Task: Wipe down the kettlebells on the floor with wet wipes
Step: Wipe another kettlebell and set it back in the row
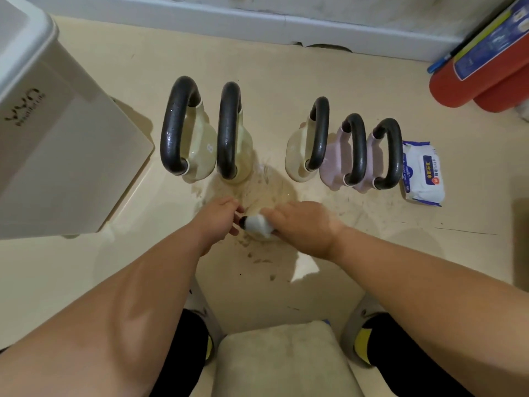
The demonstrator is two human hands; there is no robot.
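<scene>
Several kettlebells with black handles stand in a row on the floor: cream ones (pixel 200 147) on the left and pink ones (pixel 335 164) on the right. In front of the row, another cream kettlebell (pixel 266 190) sits between my hands. A white wet wipe (pixel 257 224) is wrapped around its black handle. My right hand (pixel 303 224) grips the wipe from the right. At the handle's left end, my left hand (pixel 220 216) is closed on the bare black part. My hands hide most of the handle.
A pack of wet wipes (pixel 423 173) lies right of the pink kettlebells. A white plastic bin (pixel 57 138) stands at the left, and red cylinders (pixel 481 81) lean at the back right. A padded stool (pixel 280 359) is between my feet. Smears mark the floor (pixel 257 262).
</scene>
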